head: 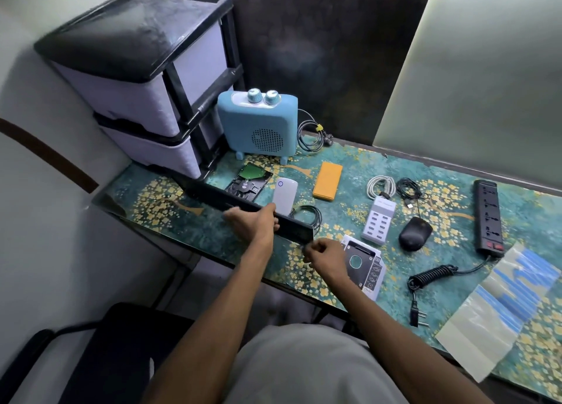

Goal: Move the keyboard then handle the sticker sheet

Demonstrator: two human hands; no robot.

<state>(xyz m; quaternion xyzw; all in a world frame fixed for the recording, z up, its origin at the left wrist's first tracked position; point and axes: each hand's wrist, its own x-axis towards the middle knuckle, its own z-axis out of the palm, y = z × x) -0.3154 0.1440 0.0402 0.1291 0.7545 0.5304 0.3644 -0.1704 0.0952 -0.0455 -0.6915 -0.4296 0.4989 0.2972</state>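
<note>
A long black flat bar-shaped device [213,195] stands on its edge across the left part of the table. My left hand [254,222] grips its upper edge near the middle, thumb over the top. My right hand [324,256] is curled just below the bar's right end, pinching something small that I cannot make out. It hovers over a drive caddy in clear packaging [366,266]. Behind the bar lie a white power bank [285,195], a coiled black cable [308,216] and a bare hard drive [248,183].
A black-framed drawer unit [146,78] stands at the back left, a blue speaker-like box [258,126] beside it. Further right lie an orange case [327,180], a white multi-port charger [378,219], a black mouse [415,233], a black power strip [488,218] and a plastic bag [501,309].
</note>
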